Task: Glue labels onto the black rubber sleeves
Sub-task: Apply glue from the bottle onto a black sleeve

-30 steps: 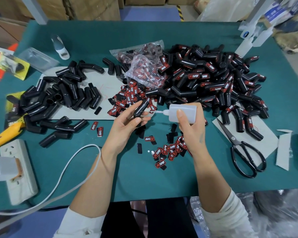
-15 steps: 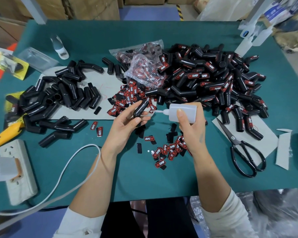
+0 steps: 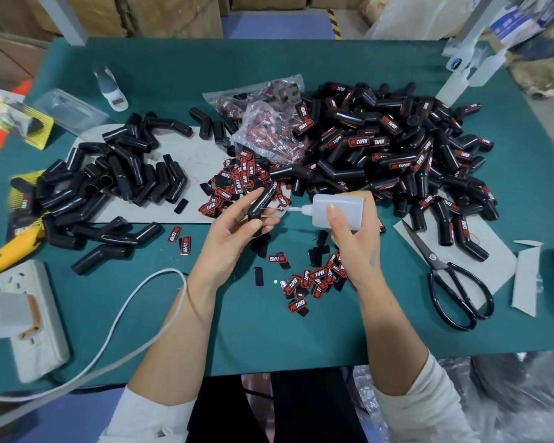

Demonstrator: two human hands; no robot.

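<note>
My left hand (image 3: 234, 238) grips a bent black rubber sleeve (image 3: 262, 203) above the middle of the green table. My right hand (image 3: 352, 238) holds a white glue bottle (image 3: 336, 210) on its side, its thin nozzle touching the sleeve. Loose red-and-black labels (image 3: 314, 279) lie scattered below my hands, and more labels (image 3: 234, 183) lie just beyond the sleeve. Unlabelled sleeves (image 3: 115, 177) are piled at the left. A big heap of labelled sleeves (image 3: 397, 155) fills the right.
Black scissors (image 3: 451, 282) lie at the right on grey card. A clear bag of labels (image 3: 266, 129) sits at centre back. A power strip (image 3: 32, 311) with a white cable and a yellow knife (image 3: 10, 251) are at the left edge. Spare bottles (image 3: 454, 87) stand back right.
The hands, the sleeve and the glue bottle stay almost where they were; nothing else on the table has moved.
</note>
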